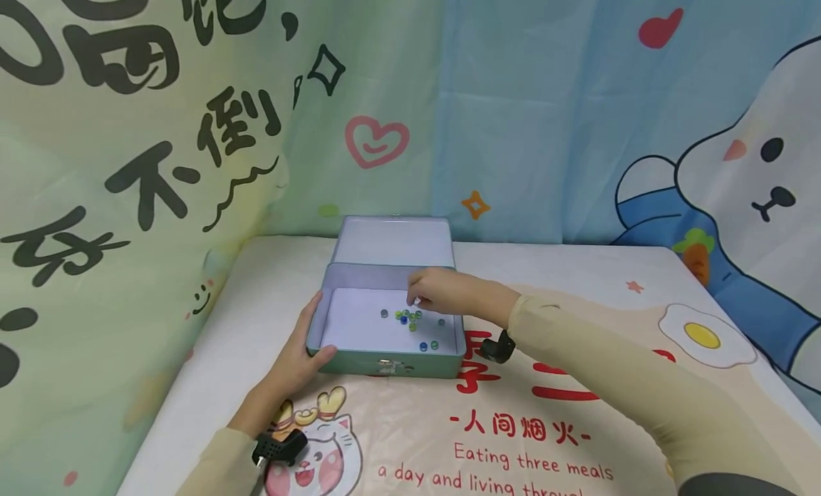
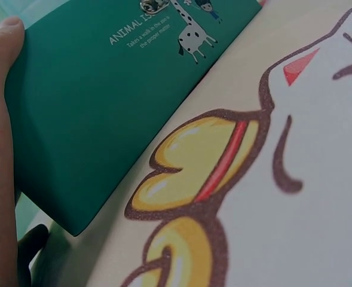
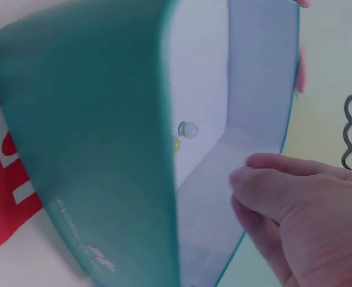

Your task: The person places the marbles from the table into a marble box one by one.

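A green tin box [image 1: 393,364] with a pale inside stands on the table, its hinged lid [image 1: 394,241] raised at the back. Several small glass marbles [image 1: 412,327] in green, blue and clear lie on its floor, most of them bunched right of the middle. My left hand [image 1: 301,350] grips the box at its front left corner, thumb on the front edge and fingers along the left side. Over the marbles, inside the box, hovers my right hand [image 1: 442,291]. Its thumb and fingertips [image 3: 242,178] are brought together; whether a marble is between them is hidden.
A printed cloth [image 1: 513,432] with red lettering, a cat and a fried egg [image 1: 702,334] covers the table. Behind the table hangs a patterned curtain [image 1: 513,125]. Black straps with devices circle both wrists.
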The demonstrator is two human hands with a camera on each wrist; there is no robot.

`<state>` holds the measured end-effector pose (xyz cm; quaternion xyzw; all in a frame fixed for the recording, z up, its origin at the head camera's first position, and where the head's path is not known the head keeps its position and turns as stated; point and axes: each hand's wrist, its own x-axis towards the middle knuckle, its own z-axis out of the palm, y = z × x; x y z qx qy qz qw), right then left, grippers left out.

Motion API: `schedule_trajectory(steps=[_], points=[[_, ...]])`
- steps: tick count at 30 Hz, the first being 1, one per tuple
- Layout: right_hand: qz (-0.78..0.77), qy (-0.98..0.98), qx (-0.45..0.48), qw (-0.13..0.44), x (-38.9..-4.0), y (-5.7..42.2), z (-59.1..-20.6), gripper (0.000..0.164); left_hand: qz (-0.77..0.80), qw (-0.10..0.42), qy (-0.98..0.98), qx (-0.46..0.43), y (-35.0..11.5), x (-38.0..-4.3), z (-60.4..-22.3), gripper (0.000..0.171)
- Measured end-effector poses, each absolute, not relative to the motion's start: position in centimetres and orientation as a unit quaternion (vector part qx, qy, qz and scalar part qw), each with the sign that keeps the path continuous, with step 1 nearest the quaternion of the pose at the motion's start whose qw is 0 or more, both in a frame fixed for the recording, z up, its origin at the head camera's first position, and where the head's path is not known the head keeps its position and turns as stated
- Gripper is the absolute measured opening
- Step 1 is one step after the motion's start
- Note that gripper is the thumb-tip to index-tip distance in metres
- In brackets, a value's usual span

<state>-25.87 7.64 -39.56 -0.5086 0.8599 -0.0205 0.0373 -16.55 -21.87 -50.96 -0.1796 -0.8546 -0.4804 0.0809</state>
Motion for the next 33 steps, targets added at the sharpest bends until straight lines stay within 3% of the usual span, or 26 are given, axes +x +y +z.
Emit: schedule_trajectory(steps=[28, 33], points=[[0.026, 0.818, -0.574, -0.011, -28.7, 3.7, -40.0, 0.017, -0.483, 0.086, -0.850, -0.190, -22.2, -17.0, -51.6, 0.095], [0.031, 0.821, -0.570, -0.010, -29.0, 3.2, -40.5, 0.017, -0.486, 0.083, -0.849, -0.190, -21.6, -16.1, -49.7, 0.096]])
